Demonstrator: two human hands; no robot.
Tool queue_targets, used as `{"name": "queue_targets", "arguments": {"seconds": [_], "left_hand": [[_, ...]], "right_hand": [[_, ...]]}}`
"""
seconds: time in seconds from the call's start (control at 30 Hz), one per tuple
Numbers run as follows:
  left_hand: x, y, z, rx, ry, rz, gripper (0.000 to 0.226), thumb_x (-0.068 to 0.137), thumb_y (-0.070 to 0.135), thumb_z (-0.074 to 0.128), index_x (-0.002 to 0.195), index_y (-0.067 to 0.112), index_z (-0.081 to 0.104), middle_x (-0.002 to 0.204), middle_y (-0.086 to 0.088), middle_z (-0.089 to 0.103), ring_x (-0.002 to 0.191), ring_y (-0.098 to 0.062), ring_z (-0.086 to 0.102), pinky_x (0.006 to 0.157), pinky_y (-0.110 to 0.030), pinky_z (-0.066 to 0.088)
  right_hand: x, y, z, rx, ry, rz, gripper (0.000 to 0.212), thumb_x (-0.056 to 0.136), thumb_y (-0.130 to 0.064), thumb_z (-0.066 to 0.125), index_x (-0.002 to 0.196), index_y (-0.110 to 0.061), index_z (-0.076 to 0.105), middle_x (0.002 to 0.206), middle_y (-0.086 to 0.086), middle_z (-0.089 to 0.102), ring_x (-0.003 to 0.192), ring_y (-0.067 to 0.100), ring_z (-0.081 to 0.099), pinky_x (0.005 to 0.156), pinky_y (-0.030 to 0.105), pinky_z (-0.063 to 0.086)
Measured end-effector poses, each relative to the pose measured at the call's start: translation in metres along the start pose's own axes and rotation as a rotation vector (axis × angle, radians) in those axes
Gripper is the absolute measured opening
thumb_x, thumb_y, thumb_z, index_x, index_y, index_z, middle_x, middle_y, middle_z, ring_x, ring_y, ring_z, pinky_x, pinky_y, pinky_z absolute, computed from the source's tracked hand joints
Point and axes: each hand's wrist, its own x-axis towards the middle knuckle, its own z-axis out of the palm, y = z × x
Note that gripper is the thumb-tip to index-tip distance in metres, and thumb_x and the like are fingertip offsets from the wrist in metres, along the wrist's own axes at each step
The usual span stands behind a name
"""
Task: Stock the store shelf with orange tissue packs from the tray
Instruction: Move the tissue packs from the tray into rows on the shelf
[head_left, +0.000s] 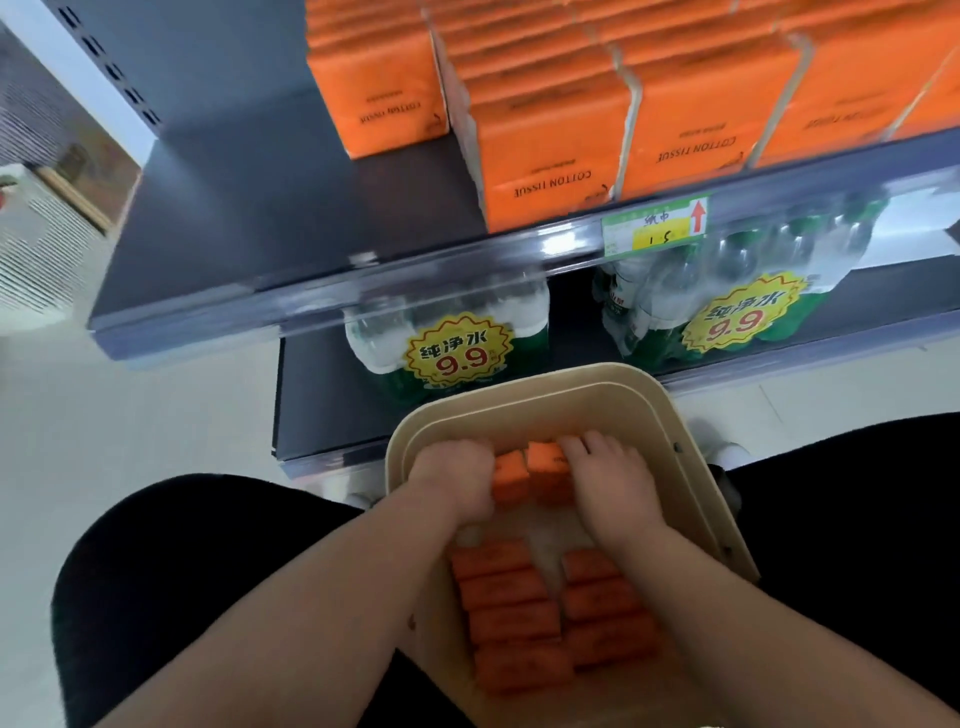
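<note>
A beige tray (691, 467) sits on my lap and holds several orange tissue packs (511, 613) in two rows near me. At the far end of the tray, two more orange packs (535, 475) stand side by side between my hands. My left hand (457, 480) grips them from the left and my right hand (608, 480) from the right, fingers curled over their tops. On the dark store shelf (249, 208) above stand rows of larger orange "COTTON TISSUE" packs (550, 156), filling its right part.
The shelf's left part is bare dark surface. A price tag (654, 226) with a red arrow hangs on the shelf's front rail. Shrink-wrapped water bottle packs (447, 343) with yellow 9.9 stickers stand on the lower shelf. Pale floor lies to the left.
</note>
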Motion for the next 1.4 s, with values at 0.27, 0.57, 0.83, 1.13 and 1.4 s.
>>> {"name": "queue_targets", "arguments": {"seconds": [0.27, 0.57, 0.83, 1.13, 1.4], "left_hand": [[-0.068, -0.011, -0.037, -0.088, 0.301, -0.044, 0.03, 0.081, 0.027, 0.052, 0.109, 0.017, 0.05, 0.107, -0.002, 0.063, 0.099, -0.025, 0.062, 0.079, -0.035, 0.05], [-0.122, -0.02, -0.119, -0.319, 0.707, -0.085, 0.024, 0.083, 0.036, 0.054, 0.102, 0.022, 0.05, 0.09, 0.001, 0.063, 0.084, -0.022, 0.062, 0.064, -0.032, 0.045], [-0.136, -0.052, -0.209, -0.492, 0.941, -0.171, 0.029, 0.086, 0.023, 0.053, 0.114, 0.017, 0.053, 0.1, -0.007, 0.066, 0.093, -0.029, 0.062, 0.075, -0.038, 0.051], [-0.064, -0.089, -0.251, -0.294, 0.762, -0.316, 0.042, 0.089, 0.017, 0.047, 0.131, 0.02, 0.048, 0.117, -0.011, 0.061, 0.112, -0.03, 0.054, 0.083, -0.039, 0.049], [0.001, -0.095, -0.27, -0.252, 0.734, -0.298, 0.047, 0.085, 0.009, 0.053, 0.13, 0.017, 0.047, 0.126, -0.01, 0.05, 0.119, -0.03, 0.045, 0.087, -0.041, 0.048]], "right_hand": [[-0.027, -0.009, -0.078, -0.026, 0.22, -0.104, 0.047, 0.084, -0.015, 0.052, 0.13, -0.022, 0.049, 0.123, 0.005, 0.055, 0.116, 0.028, 0.05, 0.101, 0.04, 0.035], [-0.023, -0.014, -0.179, -0.034, 0.558, -0.128, 0.058, 0.066, 0.004, 0.07, 0.119, -0.015, 0.061, 0.105, 0.01, 0.064, 0.097, 0.034, 0.06, 0.083, 0.042, 0.047], [0.02, -0.024, -0.281, -0.089, 0.801, -0.16, 0.055, 0.07, 0.001, 0.071, 0.12, -0.017, 0.059, 0.1, 0.009, 0.062, 0.095, 0.035, 0.057, 0.082, 0.042, 0.045], [0.101, -0.019, -0.319, -0.166, 0.735, -0.154, 0.044, 0.086, -0.009, 0.058, 0.128, -0.02, 0.052, 0.114, 0.008, 0.058, 0.11, 0.032, 0.051, 0.09, 0.04, 0.039], [0.125, -0.01, -0.315, -0.148, 0.744, -0.192, 0.063, 0.071, 0.007, 0.054, 0.131, -0.011, 0.054, 0.106, 0.014, 0.06, 0.101, 0.038, 0.054, 0.09, 0.044, 0.041]]}}
